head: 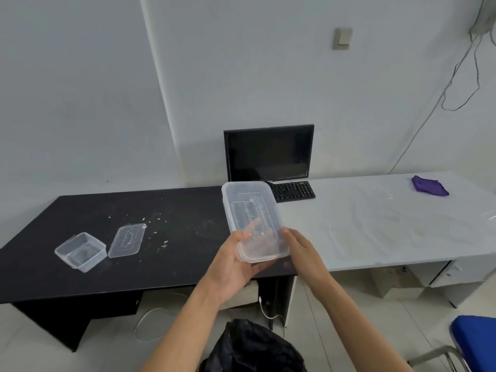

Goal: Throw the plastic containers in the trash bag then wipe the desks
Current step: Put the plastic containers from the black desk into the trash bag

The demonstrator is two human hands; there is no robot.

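A clear plastic container (251, 213) with its lid on is held up in front of the desks, tilted toward me. My left hand (230, 267) grips its near left corner from below, and my right hand (302, 253) holds its near right edge. A second open clear container (80, 251) and a loose clear lid (127, 240) lie on the black desk (174, 267) among crumbs. A black trash bag (252, 347) sits on the floor just below my arms. A purple cloth (429, 186) lies at the far right of the white desk (375, 232).
A black monitor (268, 153) and keyboard (292, 190) stand against the wall where the two desks meet. A blue chair (473, 342) is at the lower right. Cables hang on the wall at the upper right and lie on the floor under the black desk.
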